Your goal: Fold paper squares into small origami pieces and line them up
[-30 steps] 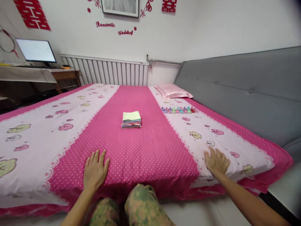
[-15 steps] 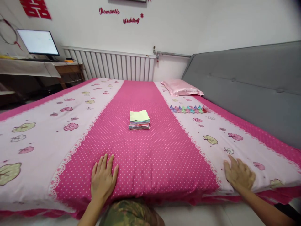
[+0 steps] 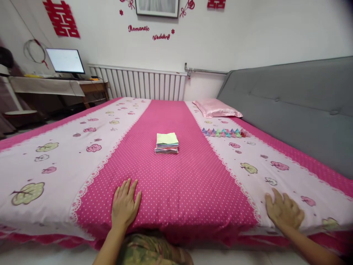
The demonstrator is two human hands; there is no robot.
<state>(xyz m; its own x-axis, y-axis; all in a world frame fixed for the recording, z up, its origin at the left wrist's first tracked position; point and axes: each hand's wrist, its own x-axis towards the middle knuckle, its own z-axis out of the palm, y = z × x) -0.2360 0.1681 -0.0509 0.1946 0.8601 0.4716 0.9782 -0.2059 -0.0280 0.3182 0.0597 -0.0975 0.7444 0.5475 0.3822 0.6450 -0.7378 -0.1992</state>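
Note:
My left hand [image 3: 125,202] lies palm down on the dotted pink band of the bedspread [image 3: 187,187], fingers stretched out and nothing in it. Over on the pale printed band at the right, my right hand [image 3: 285,209] rests on the cloth with its fingers apart, also holding nothing. Between the hands and farther back stands a stack of square paper sheets [image 3: 167,142], pale yellow on top with several colours below. Behind and to the right of it, small folded paper pieces [image 3: 224,133] in mixed colours form a row. Neither hand touches any paper.
A pink satin pillow [image 3: 217,108] lies at the bed's far right, beside the grey headboard [image 3: 298,106]. Along the back wall runs a white radiator [image 3: 138,82]. To the left, a desk [image 3: 49,85] bears a lit monitor [image 3: 65,60]. My camouflage-clad knee [image 3: 151,250] meets the bed's front edge.
The camera has tilted up and turned slightly left, so more of the wall and a picture frame show. Both hands stay on the bedspread; the paper stack and folded pieces have not moved.

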